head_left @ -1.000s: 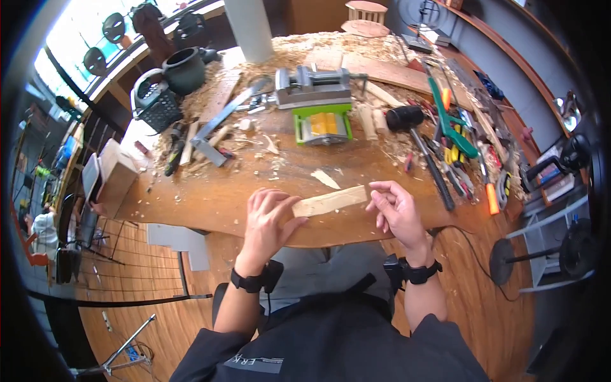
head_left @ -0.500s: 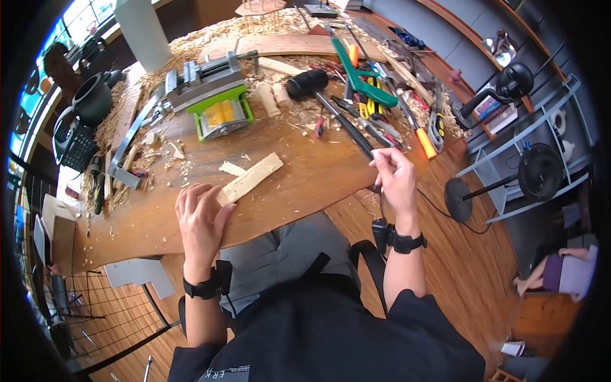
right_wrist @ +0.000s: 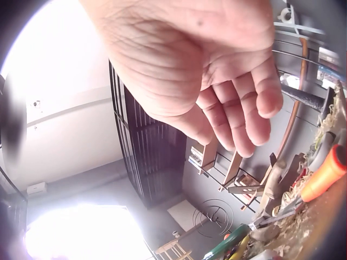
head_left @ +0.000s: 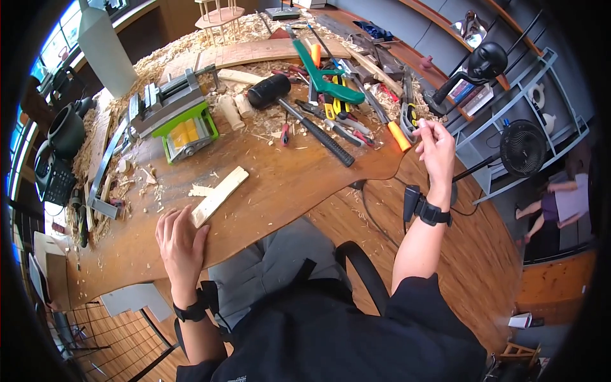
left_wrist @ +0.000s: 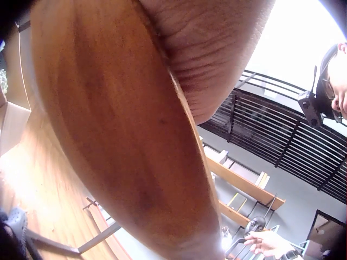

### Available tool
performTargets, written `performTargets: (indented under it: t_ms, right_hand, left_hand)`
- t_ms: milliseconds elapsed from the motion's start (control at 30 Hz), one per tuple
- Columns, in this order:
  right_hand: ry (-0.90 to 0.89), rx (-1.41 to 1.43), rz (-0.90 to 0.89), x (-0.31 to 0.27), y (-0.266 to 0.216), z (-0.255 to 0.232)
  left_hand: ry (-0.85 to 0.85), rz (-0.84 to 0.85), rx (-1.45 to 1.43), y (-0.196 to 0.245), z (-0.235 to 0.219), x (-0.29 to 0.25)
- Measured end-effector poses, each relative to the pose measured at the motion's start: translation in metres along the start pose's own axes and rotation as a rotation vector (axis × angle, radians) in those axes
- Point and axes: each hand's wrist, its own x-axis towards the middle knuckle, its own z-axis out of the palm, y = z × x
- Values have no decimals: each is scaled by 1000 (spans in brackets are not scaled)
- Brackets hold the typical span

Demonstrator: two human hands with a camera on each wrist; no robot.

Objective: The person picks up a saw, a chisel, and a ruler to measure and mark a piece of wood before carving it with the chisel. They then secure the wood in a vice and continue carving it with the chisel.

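A pale flat strip of wood [head_left: 221, 196] lies slanted on the workbench [head_left: 280, 191] near its front edge. My left hand [head_left: 180, 239] pinches the near end of that strip between thumb and fingers. In the left wrist view the bench top hides those fingers. Off to the right, my right hand [head_left: 438, 153] is raised by the bench's right edge, near a tool with an orange handle [head_left: 399, 136]. Its fingers bend loosely and hold nothing, as the right wrist view of the palm [right_wrist: 217, 70] shows. A thin wood shaving [head_left: 200, 190] lies beside the strip.
Behind the strip stand a grey vise [head_left: 167, 105] and a green-framed piece [head_left: 189, 135]. A black mallet [head_left: 270, 91], a green clamp [head_left: 331, 86] and several hand tools crowd the right. Shavings cover the back. A fan [head_left: 522, 148] stands beyond, and another person [head_left: 569, 200] at far right.
The head view has swung to the right. My right hand has moved away from the strip's far end, out to the right. The left hand stays at the near end, and the strip has shifted against the shaving.
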Motion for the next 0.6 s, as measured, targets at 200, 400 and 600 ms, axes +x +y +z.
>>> performTargets:
  t_ms: [200,400,600]
  right_hand:
    - [-177,-82,-106,46,12,29]
    - [-293,-305,-237,129,-6,109]
    - [-439,-341,-113,205,-31,186]
  left_hand:
    - [-3,-24,-10,3,0,2]
    - [-9,-13,-2,4,-3,2]
    - [7,-11,-1,5,-3,3]
